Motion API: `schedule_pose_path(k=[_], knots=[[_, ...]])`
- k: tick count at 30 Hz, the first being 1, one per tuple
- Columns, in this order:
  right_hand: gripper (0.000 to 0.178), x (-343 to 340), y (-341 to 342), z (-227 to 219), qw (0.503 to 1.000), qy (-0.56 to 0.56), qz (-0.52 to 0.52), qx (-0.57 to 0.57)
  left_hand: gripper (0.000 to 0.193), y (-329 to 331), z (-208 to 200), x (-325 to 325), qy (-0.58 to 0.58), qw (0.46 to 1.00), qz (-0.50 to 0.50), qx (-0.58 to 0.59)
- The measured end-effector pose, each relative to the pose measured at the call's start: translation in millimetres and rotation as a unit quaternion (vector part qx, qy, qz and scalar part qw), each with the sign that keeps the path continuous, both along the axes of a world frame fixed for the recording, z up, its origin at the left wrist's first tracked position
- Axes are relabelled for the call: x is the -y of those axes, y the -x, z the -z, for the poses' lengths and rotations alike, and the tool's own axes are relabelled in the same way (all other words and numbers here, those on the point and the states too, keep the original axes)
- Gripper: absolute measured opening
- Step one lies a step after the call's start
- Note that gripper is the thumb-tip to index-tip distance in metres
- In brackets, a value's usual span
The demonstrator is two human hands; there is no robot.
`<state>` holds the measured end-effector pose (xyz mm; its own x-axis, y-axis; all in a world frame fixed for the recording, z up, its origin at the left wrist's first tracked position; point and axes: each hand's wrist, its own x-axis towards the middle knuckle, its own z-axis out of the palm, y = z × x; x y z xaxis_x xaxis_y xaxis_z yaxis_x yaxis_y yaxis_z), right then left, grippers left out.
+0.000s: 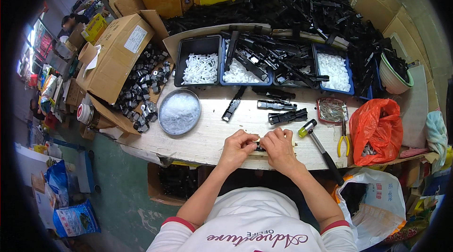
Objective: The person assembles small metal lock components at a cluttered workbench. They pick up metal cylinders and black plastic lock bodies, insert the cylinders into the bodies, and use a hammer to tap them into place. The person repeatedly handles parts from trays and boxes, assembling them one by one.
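Observation:
At the bench's near edge, my left hand (237, 149) and my right hand (280, 150) are closed, fingers pinching a small black part (258, 147) between them. My fingers cover most of it, so its kind cannot be made out. Just beyond my hands lie several long black slotted parts (287, 116), with another black part (233, 104) set at a slant farther left. Right of my right hand rests a mallet (322, 151) with a yellow-green face and black grip. Beside it are yellow-handled pliers (343, 145), their jaws at a small tray of metal pins (331, 110).
A round metal dish (161, 119) of whitish material stands left. Behind are bins of white pieces (200, 68) and a large heap of black parts (302, 6). A carton (106, 63) spills dark metal pieces. A red plastic bag (376, 129) sits right; a white sack (377, 200) stands below.

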<state>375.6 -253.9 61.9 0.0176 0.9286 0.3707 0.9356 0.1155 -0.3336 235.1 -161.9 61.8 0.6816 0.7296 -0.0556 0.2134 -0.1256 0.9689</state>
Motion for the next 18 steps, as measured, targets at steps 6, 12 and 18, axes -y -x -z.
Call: schedule_pose_path(k=[6, 12, 18], knots=[[0.013, 4, -20, -4, 0.998, -0.009, -0.006, -0.066, 0.017, -18, -13, -5, -0.228, 0.955, 0.077, -0.173], [0.006, 25, -103, -14, 0.974, -0.047, 0.222, 0.017, 0.013, -60, -32, -32, -0.250, 0.951, 0.122, -0.132], [0.008, 37, -162, -9, 0.928, 0.060, 0.343, 0.137, 0.011, -159, -26, -56, -0.412, 0.907, 0.051, -0.069]])
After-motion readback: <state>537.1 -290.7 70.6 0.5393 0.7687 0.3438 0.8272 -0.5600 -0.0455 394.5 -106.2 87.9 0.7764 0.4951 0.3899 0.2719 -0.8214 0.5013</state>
